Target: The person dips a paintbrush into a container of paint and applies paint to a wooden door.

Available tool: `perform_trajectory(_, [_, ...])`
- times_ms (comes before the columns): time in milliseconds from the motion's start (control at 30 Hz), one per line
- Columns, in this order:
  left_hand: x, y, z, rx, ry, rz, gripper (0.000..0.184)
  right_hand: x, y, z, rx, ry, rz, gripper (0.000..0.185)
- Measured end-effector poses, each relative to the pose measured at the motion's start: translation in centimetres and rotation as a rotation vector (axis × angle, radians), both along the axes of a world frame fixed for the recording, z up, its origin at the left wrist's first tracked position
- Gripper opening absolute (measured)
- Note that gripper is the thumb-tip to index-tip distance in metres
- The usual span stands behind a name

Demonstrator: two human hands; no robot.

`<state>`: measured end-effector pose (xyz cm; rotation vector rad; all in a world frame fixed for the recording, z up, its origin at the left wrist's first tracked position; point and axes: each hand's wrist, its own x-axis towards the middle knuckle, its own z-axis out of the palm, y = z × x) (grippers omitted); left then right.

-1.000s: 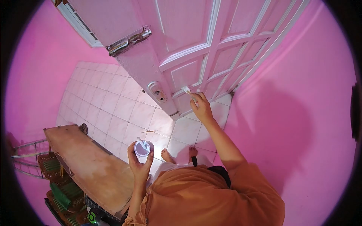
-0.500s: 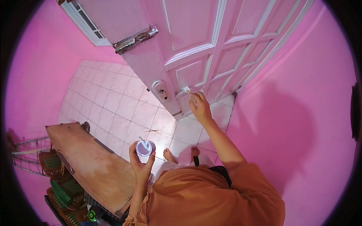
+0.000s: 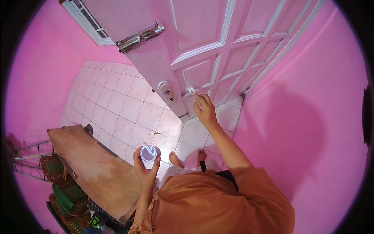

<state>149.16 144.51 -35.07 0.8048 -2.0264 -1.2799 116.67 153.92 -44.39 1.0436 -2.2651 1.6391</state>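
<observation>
With my right fingers (image 3: pixel 203 100) I grip a white-tipped paintbrush (image 3: pixel 191 90), its tip at the pink panelled door (image 3: pixel 198 74) ahead of them. My left fingers (image 3: pixel 137 156) are closed around a round pale plastic cup (image 3: pixel 157 151).

From head height, a worn camera looks forward and steeply down over the wearer's orange shirt (image 3: pixel 214 202), left hand (image 3: pixel 146 173) and right hand (image 3: pixel 206 112) close below, a pink door (image 3: pixel 196 23) beyond; the dim lower-left edge reads poorly.
</observation>
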Motion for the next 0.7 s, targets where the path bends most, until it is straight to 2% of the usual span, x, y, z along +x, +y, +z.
perform_trajectory(133, [-0.1,0.0,-0.1,0.006,0.027,0.026,0.068,1.4,1.8,2.7,-0.058,-0.014,-0.043,0.035])
perform_trajectory(333, [-0.1,0.1,0.2,0.01,0.01,-0.002,0.068,-0.5,2.6,-1.2,0.064,-0.001,-0.049,0.034])
perform_trajectory(467, [-0.4,0.1,0.4,-0.016,0.014,-0.003,0.069,-2.0,2.1,2.2,0.026,-0.001,-0.045,0.032])
perform_trajectory(533, [-0.4,-0.3,-0.2,0.009,0.01,0.012,0.068,-2.2,2.5,4.8,-0.148,0.102,-0.13,0.031])
perform_trajectory(700, [-1.2,-0.1,0.5,0.017,0.012,0.011,0.069,-3.0,6.0,6.3,-0.076,0.072,-0.21,0.031])
